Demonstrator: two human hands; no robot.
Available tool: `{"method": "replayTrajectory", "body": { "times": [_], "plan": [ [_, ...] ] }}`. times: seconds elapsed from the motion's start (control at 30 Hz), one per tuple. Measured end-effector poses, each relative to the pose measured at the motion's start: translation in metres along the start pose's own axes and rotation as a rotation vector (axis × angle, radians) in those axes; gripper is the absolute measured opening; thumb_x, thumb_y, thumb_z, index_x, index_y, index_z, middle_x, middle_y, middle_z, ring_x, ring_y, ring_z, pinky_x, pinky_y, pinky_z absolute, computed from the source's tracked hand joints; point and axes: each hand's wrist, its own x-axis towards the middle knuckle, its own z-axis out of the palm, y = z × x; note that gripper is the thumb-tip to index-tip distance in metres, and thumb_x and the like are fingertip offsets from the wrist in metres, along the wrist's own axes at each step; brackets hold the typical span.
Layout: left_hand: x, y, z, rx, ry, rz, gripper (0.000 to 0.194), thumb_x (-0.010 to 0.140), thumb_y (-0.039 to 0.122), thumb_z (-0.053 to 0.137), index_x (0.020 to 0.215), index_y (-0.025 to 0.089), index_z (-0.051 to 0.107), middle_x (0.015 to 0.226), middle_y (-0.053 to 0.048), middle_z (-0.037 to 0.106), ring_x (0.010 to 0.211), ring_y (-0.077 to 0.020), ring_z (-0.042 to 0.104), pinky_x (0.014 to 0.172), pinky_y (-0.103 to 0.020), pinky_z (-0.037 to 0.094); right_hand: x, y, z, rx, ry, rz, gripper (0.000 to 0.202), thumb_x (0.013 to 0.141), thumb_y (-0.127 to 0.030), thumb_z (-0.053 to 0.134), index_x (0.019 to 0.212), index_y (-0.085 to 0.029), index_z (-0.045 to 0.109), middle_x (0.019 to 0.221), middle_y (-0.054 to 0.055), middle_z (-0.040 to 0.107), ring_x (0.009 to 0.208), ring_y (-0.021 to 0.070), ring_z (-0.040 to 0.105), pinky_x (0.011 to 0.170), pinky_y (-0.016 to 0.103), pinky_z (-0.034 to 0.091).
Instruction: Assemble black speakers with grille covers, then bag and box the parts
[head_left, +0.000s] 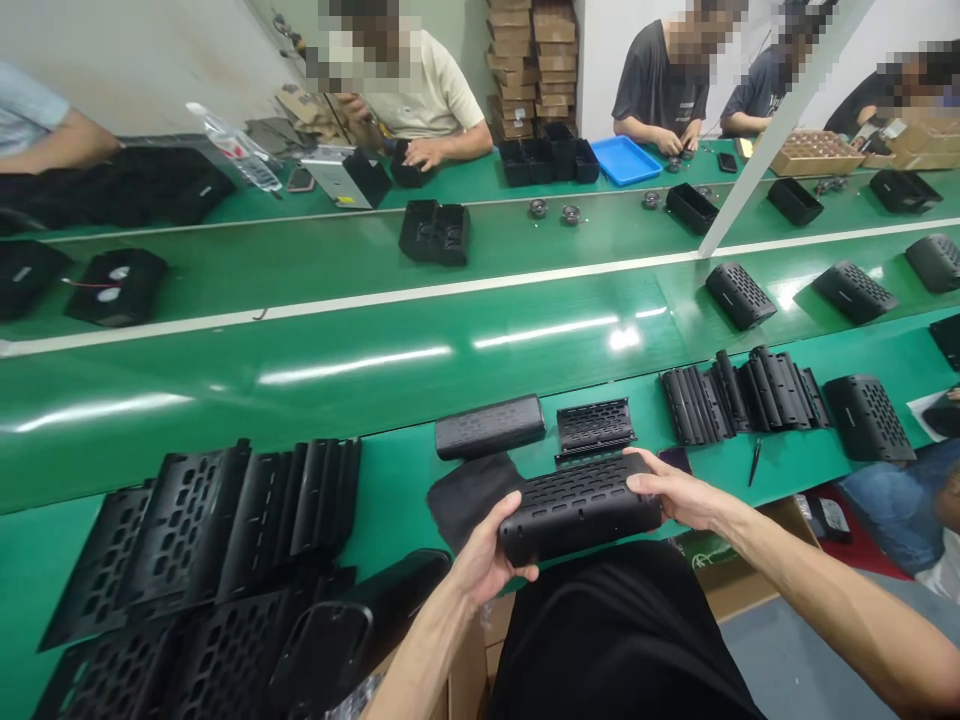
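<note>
beside a green conveyor belt (352,345), a long black perforated casing (581,505) is gripped at its ends by the left hand (484,560) and right hand (679,490), apparently to keep it level above the person's lap.

Both hands (585,520) hold blk perforated casing (581,508).

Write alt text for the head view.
The left hand and right hand hold a black slotted housing by its ends, at the near edge of a green bench. Perforated black panels are piled at left; beyond, people sit across a green belt.
</note>
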Motion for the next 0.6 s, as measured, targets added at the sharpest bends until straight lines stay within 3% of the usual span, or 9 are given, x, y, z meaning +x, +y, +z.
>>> {"method": "replayTrajectory", "body": {
  "times": [0.13, 0.2, 0.3, 0.37, 0.43, 0.6],
  "plan": [
    [0.005, -0.008, -0.001, -0.014, 0.026, 0.071, 0.031, 0.089, 0.043, 0.069, 0.091, 0.012, 0.067, 0.069, -0.005, 0.068, 0.051, -0.0185, 0.061, 0.036, -0.031, 0.052, 0.0, 0.003, 0.002, -0.01, 0.059, -0.005, 0.091, 0.068, -0.048, 0.082, 0.147, -0.036, 0.038, 0.126, 0.005, 0.064, 0.083, 0.0192, 0.063, 0.057, 0.026, 0.046],
    [0.004, -0.011, -0.002, -0.009, -0.015, 0.122, 0.037, 0.087, 0.046, 0.072, 0.104, 0.014, 0.067, 0.075, -0.005, 0.068, 0.054, -0.0183, 0.062, 0.04, -0.031, 0.054, -0.004, 0.002, -0.001, -0.038, 0.042, -0.025, 0.095, 0.071, -0.052, 0.081, 0.152, -0.037, 0.034, 0.132, 0.006, 0.062, 0.093, 0.022, 0.065, 0.065, 0.029, 0.049],
    [-0.002, -0.011, -0.004, 0.046, -0.156, 0.268, 0.067, 0.084, 0.049, 0.077, 0.141, 0.026, 0.051, 0.102, -0.006, 0.07, 0.067, -0.0184, 0.066, 0.053, -0.034, 0.06, -0.012, -0.003, -0.008, -0.145, -0.051, -0.145, 0.111, 0.071, -0.057, 0.084, 0.159, -0.034, 0.022, 0.144, 0.01, 0.055, 0.118, 0.0276, 0.062, 0.093, 0.039, 0.051],
    [-0.003, -0.009, -0.004, 0.127, -0.23, 0.399, 0.091, 0.077, 0.047, 0.084, 0.153, 0.035, 0.035, 0.121, -0.008, 0.064, 0.075, -0.0183, 0.066, 0.059, -0.034, 0.061, -0.016, -0.005, -0.012, -0.272, -0.085, -0.238, 0.12, 0.067, -0.055, 0.089, 0.16, -0.029, 0.016, 0.143, 0.012, 0.054, 0.125, 0.0303, 0.058, 0.104, 0.044, 0.046],
    [-0.001, -0.004, -0.004, 0.232, -0.259, 0.5, 0.105, 0.07, 0.044, 0.09, 0.155, 0.036, 0.029, 0.127, -0.009, 0.059, 0.076, -0.0178, 0.064, 0.059, -0.033, 0.06, -0.019, -0.005, -0.014, -0.39, -0.063, -0.294, 0.118, 0.065, -0.051, 0.09, 0.156, -0.026, 0.02, 0.139, 0.014, 0.056, 0.121, 0.0315, 0.06, 0.102, 0.045, 0.048],
    [0.006, 0.014, -0.001, 0.394, -0.267, 0.602, 0.108, 0.067, 0.049, 0.089, 0.156, 0.033, 0.03, 0.131, -0.01, 0.057, 0.085, -0.0219, 0.066, 0.067, -0.034, 0.06, -0.024, -0.006, -0.015, -0.516, 0.022, -0.344, 0.099, 0.064, -0.045, 0.089, 0.144, -0.025, 0.034, 0.132, 0.012, 0.057, 0.106, 0.0301, 0.064, 0.091, 0.043, 0.054]
  ]
}}
